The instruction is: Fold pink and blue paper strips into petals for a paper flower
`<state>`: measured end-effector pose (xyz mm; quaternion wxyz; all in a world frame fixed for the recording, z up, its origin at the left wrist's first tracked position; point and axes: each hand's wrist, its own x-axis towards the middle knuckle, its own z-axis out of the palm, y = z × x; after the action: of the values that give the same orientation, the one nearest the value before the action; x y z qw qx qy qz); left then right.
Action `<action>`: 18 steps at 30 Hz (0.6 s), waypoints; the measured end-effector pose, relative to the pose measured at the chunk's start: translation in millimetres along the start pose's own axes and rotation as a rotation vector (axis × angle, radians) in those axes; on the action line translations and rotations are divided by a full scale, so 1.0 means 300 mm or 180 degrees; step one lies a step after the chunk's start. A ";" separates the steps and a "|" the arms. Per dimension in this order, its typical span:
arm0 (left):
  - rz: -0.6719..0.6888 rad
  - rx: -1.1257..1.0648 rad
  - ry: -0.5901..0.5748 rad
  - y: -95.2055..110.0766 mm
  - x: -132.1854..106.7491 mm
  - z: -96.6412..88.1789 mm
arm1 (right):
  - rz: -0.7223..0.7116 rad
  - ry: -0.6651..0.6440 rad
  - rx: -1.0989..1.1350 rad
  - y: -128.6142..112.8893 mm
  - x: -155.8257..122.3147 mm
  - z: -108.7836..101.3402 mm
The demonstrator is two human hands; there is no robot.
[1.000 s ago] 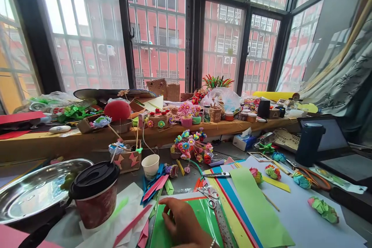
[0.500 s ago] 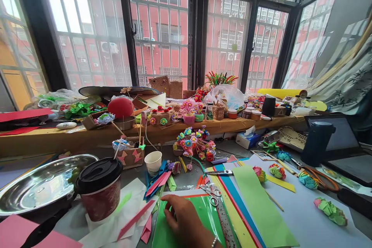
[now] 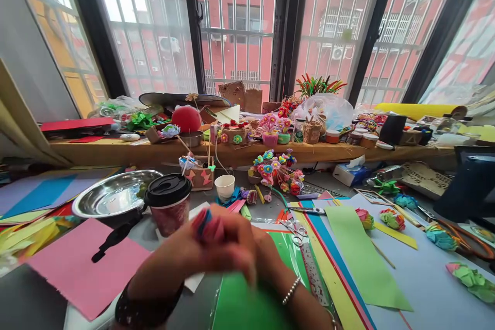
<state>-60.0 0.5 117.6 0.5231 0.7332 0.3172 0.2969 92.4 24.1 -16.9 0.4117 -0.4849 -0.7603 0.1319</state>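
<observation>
Both hands meet in front of me above the green sheet (image 3: 247,301), blurred by motion. My left hand (image 3: 189,255), with a dark band at the wrist, is closed around a small pink and blue folded paper piece (image 3: 212,228). Against it lies my right hand (image 3: 261,247), a beaded bracelet on its wrist; its fingers are smeared and partly covered by the left. Just beyond the hands are folded paper strips (image 3: 235,206) in pink and blue. Small scissors (image 3: 298,236) and a patterned ruler (image 3: 313,273) rest right of the hands.
A lidded cup (image 3: 169,206) stands close to the left hand, beside a metal tray (image 3: 116,193) and a pink sheet (image 3: 88,268). Coloured papers (image 3: 363,263) with crumpled paper flowers (image 3: 392,219) spread at right. A white paper cup (image 3: 225,187) stands behind.
My left hand has come into view from the lower left. The right hand has lifted off the green sheet to meet it, and a folded paper piece now shows there. The view has turned left.
</observation>
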 end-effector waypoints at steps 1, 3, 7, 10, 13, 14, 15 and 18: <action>-0.0093 0.0148 0.0100 0.002 0.052 -0.017 | -0.0004 0.0015 0.0002 -0.002 0.000 -0.001; -0.0173 0.0685 0.0825 -0.029 0.140 -0.044 | 0.0026 0.0009 -0.0030 -0.011 0.000 -0.008; -0.0801 0.2471 0.2044 -0.192 0.221 -0.067 | 0.0088 -0.0046 -0.0133 -0.025 0.002 -0.024; -0.1409 0.3271 0.1702 -0.300 0.227 -0.069 | 0.0075 -0.0038 -0.0153 -0.026 0.003 -0.025; -0.1599 0.3458 0.1537 -0.344 0.227 -0.070 | 0.0090 -0.0064 -0.0163 -0.023 0.002 -0.024; -0.1602 0.3463 0.1495 -0.349 0.229 -0.072 | 0.0107 -0.0082 -0.0164 -0.023 0.001 -0.024; -0.1597 0.3462 0.1453 -0.352 0.231 -0.073 | 0.0121 -0.0099 -0.0162 -0.023 0.001 -0.025; -0.1608 0.3450 0.1375 -0.356 0.234 -0.074 | 0.0127 -0.0126 -0.0152 -0.023 0.001 -0.027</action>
<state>-49.9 94.7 28.9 0.0558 0.7200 0.6840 0.1029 94.2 19.3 -7.5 0.3821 -0.5069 -0.7614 0.1314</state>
